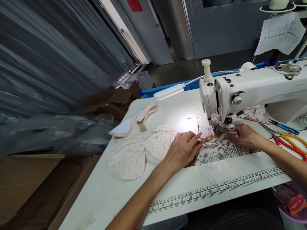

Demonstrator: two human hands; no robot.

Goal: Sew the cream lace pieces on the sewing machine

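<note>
White lace fabric (222, 153) with a scalloped trim (217, 140) along its upper edge lies under the head of a white sewing machine (254, 91). To the left of the needle area, my left hand (183, 148) rests over the lace, fingers stretched toward the presser foot, fingertips on the cloth. My right hand (243, 135) is closed on the right end of the lace, thumb and fingers pinching the trim; its fingertips are partly hidden. More cream lace (134, 156) spreads over the table beyond my left wrist. The needle itself is hard to make out.
Red-and-yellow-handled scissors (287, 140) and blue snips (285, 126) lie right of my right hand. A ruler strip (216, 190) runs along the table's front. Folded cloth pieces (134, 119) sit at the back left. A lamp (169, 91) hangs behind; cardboard boxes (31, 185) stand left.
</note>
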